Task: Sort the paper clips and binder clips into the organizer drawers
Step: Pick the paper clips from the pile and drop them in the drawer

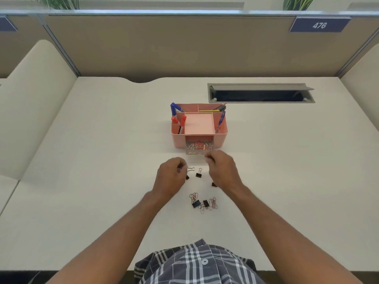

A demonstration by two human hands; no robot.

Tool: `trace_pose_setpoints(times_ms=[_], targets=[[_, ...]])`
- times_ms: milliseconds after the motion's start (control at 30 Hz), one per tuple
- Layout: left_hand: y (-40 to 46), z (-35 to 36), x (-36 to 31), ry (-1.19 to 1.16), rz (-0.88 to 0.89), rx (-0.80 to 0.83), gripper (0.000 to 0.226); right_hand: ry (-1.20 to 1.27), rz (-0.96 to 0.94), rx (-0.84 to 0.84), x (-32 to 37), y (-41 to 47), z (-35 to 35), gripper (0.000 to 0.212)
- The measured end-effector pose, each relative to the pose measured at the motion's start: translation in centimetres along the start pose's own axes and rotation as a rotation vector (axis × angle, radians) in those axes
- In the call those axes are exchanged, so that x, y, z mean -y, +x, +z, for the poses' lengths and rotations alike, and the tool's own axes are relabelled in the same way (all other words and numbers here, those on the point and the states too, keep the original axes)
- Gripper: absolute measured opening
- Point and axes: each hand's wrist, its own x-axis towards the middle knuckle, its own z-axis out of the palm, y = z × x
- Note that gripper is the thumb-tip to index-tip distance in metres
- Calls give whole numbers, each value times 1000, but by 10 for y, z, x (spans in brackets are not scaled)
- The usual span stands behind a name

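A pink desk organizer [222,138] stands mid-desk, its clear drawer [199,149] pulled out and filled with several paper clips. My left hand [171,177] hovers in front of it, fingers pinched on a binder clip [190,169] whose wire handles stick out. My right hand [222,170] is curled just before the drawer, fingertips closed on something small that I cannot make out. One black binder clip [198,173] stands between the hands, another [214,184] peeks from under my right wrist. A heap of paper clips and binder clips [203,202] lies nearer me.
Pens and markers [180,119] stand in the organizer's top compartments. An open cable hatch [260,93] sits in the desk at the back right. Partition walls close off the back and sides. My plaid shirt [196,263] is at the front edge.
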Motion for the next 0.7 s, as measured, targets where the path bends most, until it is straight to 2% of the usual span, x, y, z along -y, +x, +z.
trace_pose_setpoints(times_ms=[133,267,433,533,600,700], targets=[[36,-4,-20,-3,96,-61,11,-39,-44,-48,14,27,-18,22],[58,1,-32,7,125,-76,13,-73,-6,-47,16,43,-18,23],[60,8,-33,-6,103,-106,12,-73,14,-31,17,47,-18,24],[47,6,-23,-37,185,-146,11,-63,-14,-18,15,36,-22,23],[29,9,-12,-40,235,-132,15,-65,-18,38,10,21,-23,19],[-3,18,16,-3,268,31,25,-144,57,305,1,-5,-18,14]])
